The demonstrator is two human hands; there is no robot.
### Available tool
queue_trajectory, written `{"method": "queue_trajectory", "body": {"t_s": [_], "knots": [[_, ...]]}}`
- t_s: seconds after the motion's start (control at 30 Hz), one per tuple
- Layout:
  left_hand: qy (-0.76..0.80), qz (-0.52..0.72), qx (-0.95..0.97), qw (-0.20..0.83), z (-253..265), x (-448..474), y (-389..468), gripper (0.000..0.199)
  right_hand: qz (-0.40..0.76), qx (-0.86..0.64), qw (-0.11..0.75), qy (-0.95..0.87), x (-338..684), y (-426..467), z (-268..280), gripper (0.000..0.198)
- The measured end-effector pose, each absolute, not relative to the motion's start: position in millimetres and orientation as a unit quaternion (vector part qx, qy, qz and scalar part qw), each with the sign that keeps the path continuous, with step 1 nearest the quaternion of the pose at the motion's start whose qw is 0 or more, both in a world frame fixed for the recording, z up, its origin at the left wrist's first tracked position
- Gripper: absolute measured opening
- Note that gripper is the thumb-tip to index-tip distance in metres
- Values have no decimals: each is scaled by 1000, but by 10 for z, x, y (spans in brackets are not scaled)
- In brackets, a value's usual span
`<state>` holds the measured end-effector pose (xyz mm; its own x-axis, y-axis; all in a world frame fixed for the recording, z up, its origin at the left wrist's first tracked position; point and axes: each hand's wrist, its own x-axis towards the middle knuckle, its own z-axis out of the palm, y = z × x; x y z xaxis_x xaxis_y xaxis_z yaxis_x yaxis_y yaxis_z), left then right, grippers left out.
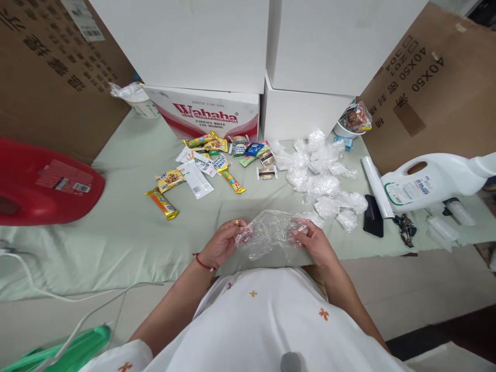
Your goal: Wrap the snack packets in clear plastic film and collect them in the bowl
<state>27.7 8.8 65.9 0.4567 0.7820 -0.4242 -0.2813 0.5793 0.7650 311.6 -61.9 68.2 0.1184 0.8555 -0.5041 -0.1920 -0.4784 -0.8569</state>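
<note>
The person's two hands hold one thin piece of clear plastic film [267,235] between them, near the front edge of the green cloth [116,206]. The left hand [222,240] pinches one side of it with thumb and fingers, and the right hand [315,243] grips the opposite side in the same way, so neither hand is free. The film is wrinkled and partly spread; whether it is a bag or a flat sheet, one cannot tell. As for how far the work has come, this piece seems to be in the middle of its handling: it is in the air and not yet laid down, and no packet is visible inside it. Just beyond the right hand lies a heap of crumpled clear plastic [323,184], many pieces together, which may be pieces already handled, although the view does not prove this. Farther to the left, the snack packets [170,180] and the white packets [197,181] lie loose on the cloth, outside the film, in front of the Wahaha box [209,114]. These appear untouched at this moment, and how much is left cannot be counted with certainty.
</note>
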Motion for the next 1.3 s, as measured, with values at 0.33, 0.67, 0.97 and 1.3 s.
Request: {"method": "queue_trajectory", "body": {"t_s": [0.33,0.67,0.97,1.3], "knots": [[553,315,311,706,589,-270,148,60,557,-637,431,-313,3142,-486,573,42],[582,290,474,594,549,-226,43,75,529,-675,432,-278,3205,-470,561,54],[484,351,740,309,799,325,-222,28,558,-637,469,-250,3008,-440,712,57],[413,368,681,480,585,1142,-88,26,550,-604,511,-269,2992,-360,841,64]]}}
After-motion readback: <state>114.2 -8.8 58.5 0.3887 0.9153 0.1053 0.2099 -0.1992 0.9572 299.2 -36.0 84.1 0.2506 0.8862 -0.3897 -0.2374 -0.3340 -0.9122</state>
